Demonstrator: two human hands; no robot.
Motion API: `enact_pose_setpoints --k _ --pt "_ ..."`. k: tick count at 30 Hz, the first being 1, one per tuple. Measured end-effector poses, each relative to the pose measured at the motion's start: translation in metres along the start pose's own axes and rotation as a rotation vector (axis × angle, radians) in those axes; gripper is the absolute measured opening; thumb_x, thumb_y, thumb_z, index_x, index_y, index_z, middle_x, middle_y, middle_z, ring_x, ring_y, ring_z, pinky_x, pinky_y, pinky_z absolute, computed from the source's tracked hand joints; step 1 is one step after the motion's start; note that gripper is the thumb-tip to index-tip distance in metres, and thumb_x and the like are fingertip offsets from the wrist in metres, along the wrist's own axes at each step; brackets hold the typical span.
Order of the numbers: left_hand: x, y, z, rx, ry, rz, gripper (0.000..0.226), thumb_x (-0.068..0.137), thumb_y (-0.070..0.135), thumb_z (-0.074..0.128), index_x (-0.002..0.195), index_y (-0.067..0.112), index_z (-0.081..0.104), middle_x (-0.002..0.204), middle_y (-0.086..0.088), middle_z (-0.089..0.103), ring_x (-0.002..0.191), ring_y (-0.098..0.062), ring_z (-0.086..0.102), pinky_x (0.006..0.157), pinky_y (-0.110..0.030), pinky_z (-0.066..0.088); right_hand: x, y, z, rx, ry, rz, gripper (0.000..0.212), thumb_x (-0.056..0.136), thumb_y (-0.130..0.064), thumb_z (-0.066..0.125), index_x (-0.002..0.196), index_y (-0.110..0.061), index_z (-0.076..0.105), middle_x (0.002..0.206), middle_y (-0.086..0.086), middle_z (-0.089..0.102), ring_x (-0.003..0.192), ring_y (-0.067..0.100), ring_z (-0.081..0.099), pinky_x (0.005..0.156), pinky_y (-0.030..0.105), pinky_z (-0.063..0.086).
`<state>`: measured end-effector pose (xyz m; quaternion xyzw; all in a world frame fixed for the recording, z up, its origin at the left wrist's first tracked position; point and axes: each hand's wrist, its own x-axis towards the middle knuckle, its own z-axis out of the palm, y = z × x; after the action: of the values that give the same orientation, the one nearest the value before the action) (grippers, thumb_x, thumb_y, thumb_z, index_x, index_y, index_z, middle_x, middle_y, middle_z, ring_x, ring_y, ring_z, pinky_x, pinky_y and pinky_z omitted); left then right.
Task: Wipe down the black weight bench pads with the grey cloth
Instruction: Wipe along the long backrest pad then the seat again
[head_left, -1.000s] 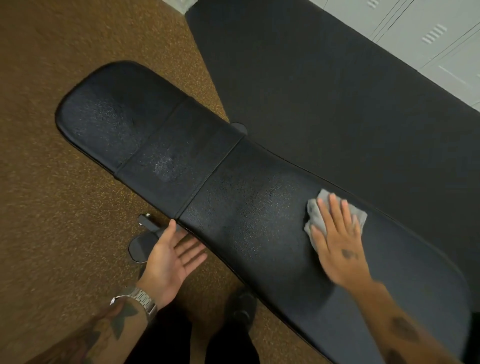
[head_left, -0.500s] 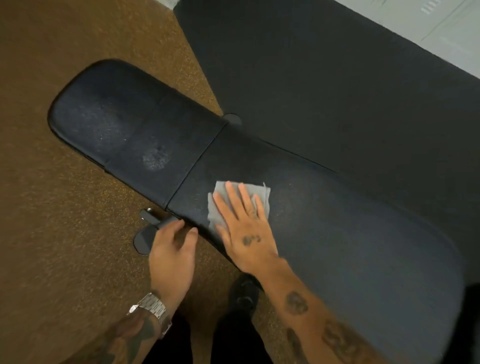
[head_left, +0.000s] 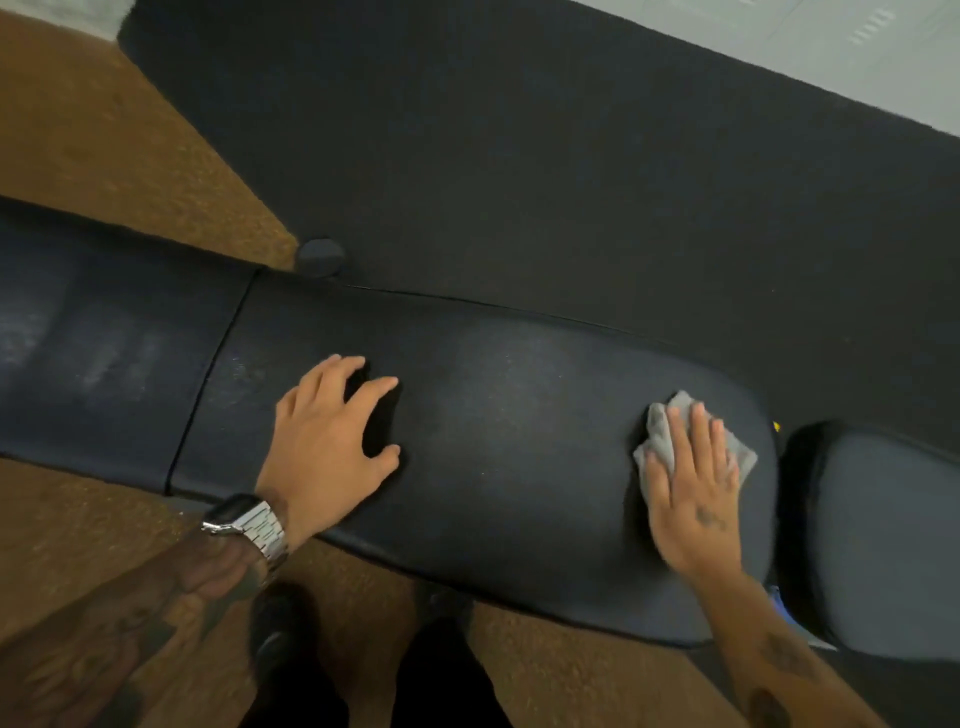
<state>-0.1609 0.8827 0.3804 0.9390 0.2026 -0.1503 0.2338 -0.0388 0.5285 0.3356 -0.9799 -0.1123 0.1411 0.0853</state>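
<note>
On the long black pad, the wiping is partway done

At the far right end of the long pad (head_left: 519, 441), the right hand (head_left: 693, 499) lies flat with its grip spread, pressing the grey cloth (head_left: 670, 431) down. Left hand (head_left: 324, 441) rests bare on the same pad, grip spread, holding nothing. Pale smudges show on the left pad (head_left: 104, 353), and the small pad (head_left: 878, 540) at the right looks untouched, so more wiping is likely left

the long bench pad (head_left: 519, 441) is black vinyl-like upholstery, finely grained with a dull sheen and pale smeared patches. the grey cloth (head_left: 670, 441) looks soft, matt and crumpled. the brown floor (head_left: 104, 130) is coarse and speckled; the far dark mat (head_left: 571, 156) is matt, rubbery. the wristwatch (head_left: 249, 525) band is shiny linked metal.
</note>
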Motion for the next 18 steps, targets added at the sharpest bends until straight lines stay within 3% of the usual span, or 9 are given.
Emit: enact_pose_setpoints --k 6,10,12,15,18 --pt "0.029 0.024 -0.003 0.040 -0.016 0.095 0.070 0.083 0.043 0.069 0.146 0.027 0.042 0.159 -0.004 0.028 0.149 -0.026 0.017 0.118 -0.053 0.022 0.077 -0.052 -0.001 0.036 0.074 0.187 0.061 0.102 -0.050 0.023 0.158 -0.028 0.014 0.167 0.001 0.002 0.153 0.026 -0.005 0.122 0.049 0.000" --pt "0.056 0.041 -0.010 0.070 -0.016 0.141 0.072 0.085 0.048 0.064 0.148 0.026 0.039 0.162 -0.004 0.027 0.151 -0.025 0.016 0.119 -0.049 0.020 0.077 -0.130 0.016 -0.040 0.038 -0.128 0.067 0.097 -0.052 0.010 0.157 -0.025 0.018 0.167 0.005 0.009 0.153 0.033 0.002 0.120 0.053 0.002" --pt "0.070 0.051 -0.015 0.083 -0.028 0.130 0.078 0.083 0.063 0.053 0.149 0.026 0.036 0.161 -0.002 0.029 0.150 -0.024 0.019 0.119 -0.047 0.020 0.058 -0.158 0.029 -0.018 -0.017 -0.264 0.062 0.100 -0.048 0.018 0.158 -0.026 0.015 0.167 0.004 0.005 0.153 0.032 -0.003 0.121 0.052 -0.001" --pt "0.087 0.065 -0.017 0.094 -0.067 0.115 0.085 0.078 0.071 0.030 0.150 0.027 0.035 0.161 0.000 0.030 0.150 -0.022 0.022 0.120 -0.048 0.021 0.021 -0.165 0.040 -0.012 -0.047 -0.350 0.059 0.104 -0.043 0.029 0.158 -0.027 0.012 0.167 0.002 0.003 0.153 0.029 -0.008 0.122 0.052 -0.001" --pt "0.100 0.076 -0.014 0.148 -0.123 0.129 0.091 0.077 0.078 0.024 0.151 0.025 0.033 0.161 -0.001 0.030 0.149 -0.024 0.025 0.119 -0.051 0.021 -0.021 -0.140 0.039 -0.029 -0.099 -0.483 0.059 0.104 -0.043 0.028 0.158 -0.027 0.012 0.167 0.002 0.005 0.153 0.027 -0.006 0.123 0.050 -0.001"
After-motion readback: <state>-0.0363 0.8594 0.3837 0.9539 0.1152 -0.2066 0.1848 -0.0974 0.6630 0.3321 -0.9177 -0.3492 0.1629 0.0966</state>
